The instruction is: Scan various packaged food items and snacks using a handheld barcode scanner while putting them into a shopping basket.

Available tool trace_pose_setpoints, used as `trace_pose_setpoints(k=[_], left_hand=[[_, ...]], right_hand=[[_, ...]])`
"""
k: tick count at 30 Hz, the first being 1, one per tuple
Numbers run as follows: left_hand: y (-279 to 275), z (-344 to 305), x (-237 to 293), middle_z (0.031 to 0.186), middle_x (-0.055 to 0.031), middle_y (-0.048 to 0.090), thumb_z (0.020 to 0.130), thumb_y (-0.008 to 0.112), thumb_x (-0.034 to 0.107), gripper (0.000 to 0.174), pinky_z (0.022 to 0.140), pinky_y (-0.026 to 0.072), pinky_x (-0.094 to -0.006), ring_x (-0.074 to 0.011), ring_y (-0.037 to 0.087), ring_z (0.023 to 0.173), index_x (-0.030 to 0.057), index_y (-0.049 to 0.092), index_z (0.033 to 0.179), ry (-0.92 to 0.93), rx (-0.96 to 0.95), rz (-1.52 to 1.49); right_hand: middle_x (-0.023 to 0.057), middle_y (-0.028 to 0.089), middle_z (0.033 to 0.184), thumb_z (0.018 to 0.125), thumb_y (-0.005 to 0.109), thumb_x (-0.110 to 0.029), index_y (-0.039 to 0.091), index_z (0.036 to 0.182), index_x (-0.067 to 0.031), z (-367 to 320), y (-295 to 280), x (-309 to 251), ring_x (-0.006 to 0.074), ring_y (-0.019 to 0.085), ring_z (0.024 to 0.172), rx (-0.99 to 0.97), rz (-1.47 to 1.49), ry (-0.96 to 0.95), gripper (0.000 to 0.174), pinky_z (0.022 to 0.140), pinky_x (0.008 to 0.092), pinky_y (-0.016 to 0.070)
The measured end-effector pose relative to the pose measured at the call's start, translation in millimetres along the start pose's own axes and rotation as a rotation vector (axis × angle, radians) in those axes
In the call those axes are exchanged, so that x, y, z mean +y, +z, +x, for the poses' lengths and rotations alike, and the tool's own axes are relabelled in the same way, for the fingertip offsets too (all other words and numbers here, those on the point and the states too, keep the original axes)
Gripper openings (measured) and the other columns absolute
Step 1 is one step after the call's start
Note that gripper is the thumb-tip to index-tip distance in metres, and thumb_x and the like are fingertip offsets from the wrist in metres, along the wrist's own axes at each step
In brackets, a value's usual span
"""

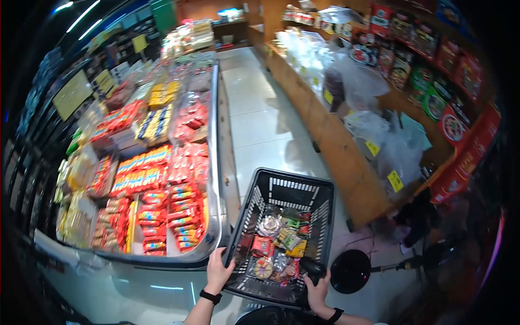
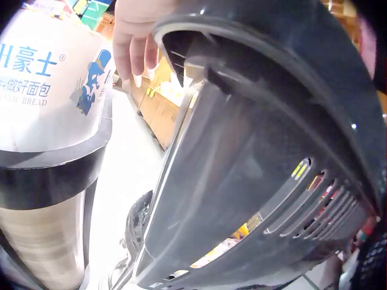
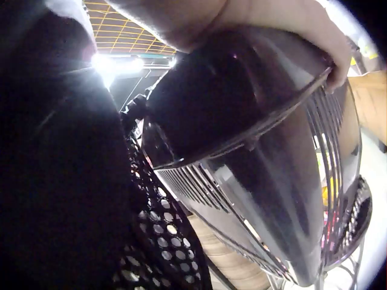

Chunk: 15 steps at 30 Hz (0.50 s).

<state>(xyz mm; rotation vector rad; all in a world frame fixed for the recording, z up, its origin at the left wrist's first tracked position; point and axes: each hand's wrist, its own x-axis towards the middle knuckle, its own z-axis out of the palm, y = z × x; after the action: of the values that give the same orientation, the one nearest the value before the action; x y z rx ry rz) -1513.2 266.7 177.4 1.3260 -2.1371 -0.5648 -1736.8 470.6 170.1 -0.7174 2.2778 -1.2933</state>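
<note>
A black plastic shopping basket (image 1: 254,189) stands in front of me, its sides slotted. Inside lie small packaged foods, among them a red packet (image 1: 262,245), a yellow-green packet (image 1: 287,238) and a round item in clear wrap (image 1: 264,268). My left hand (image 1: 219,271) rests at the basket's left rim, its fingers (image 2: 138,54) hanging loosely beside the edge in the left wrist view. At the near right corner, my right hand (image 1: 318,291) grips the basket. In the right wrist view it lies over the smooth black corner, with a fingertip (image 3: 340,75) hooked over the edge.
A display bin (image 1: 219,216) of wrapped snacks in red and yellow runs along the left. To the right stands a wooden shelf (image 1: 346,181) with plastic bags (image 1: 403,146) and hanging packets. A round black base (image 1: 350,271) sits right of the basket. Tiled floor (image 1: 260,116) stretches ahead.
</note>
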Motion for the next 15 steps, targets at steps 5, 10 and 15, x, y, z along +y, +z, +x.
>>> trace_pose_setpoints(k=[5, 10, 15], left_hand=[[-6.4, -16.3, -4.9, 0.100, -0.0151, 0.055, 0.073, 0.068, 0.023, 0.040, 0.082, 0.0440, -0.0372, -0.0312, 0.054, 0.095, 0.0020, 0.053, 0.103, -0.065, 0.039, 0.036], [-9.9, -30.9, -23.3, 0.098, -0.0116, 0.056, 0.074, 0.068, 0.025, 0.035, 0.081, 0.0438, -0.0382, -0.0299, 0.054, 0.094, 0.0034, 0.055, 0.099, -0.045, 0.064, -0.068], [-11.4, -48.2, -32.2, 0.105, -0.0125, 0.055, 0.075, 0.066, 0.027, 0.046, 0.086, 0.0416, -0.0385, -0.0298, 0.051, 0.101, 0.0036, 0.050, 0.111, -0.041, 0.059, -0.027]], right_hand=[[0.0212, 0.029, 0.134, 0.075, 0.066, -0.029, 0.050, 0.106, 0.0089, -4.6, 0.6, -7.4, 0.0360, 0.033, 0.122, 0.032, -0.071, 0.002, 0.051, 0.101, 0.0378, 0.0275], [0.0108, 0.047, 0.117, 0.079, 0.064, -0.019, 0.044, 0.117, 0.0033, -16.5, 12.8, 10.4, 0.0221, 0.049, 0.104, 0.130, -0.059, -0.086, 0.048, 0.092, 0.0302, 0.0343], [0.0076, 0.047, 0.104, 0.080, 0.062, -0.011, 0.049, 0.109, 0.0017, -20.2, 15.1, 17.2, 0.0173, 0.049, 0.095, 0.015, 0.376, -0.041, 0.034, 0.085, 0.0277, 0.0375]])
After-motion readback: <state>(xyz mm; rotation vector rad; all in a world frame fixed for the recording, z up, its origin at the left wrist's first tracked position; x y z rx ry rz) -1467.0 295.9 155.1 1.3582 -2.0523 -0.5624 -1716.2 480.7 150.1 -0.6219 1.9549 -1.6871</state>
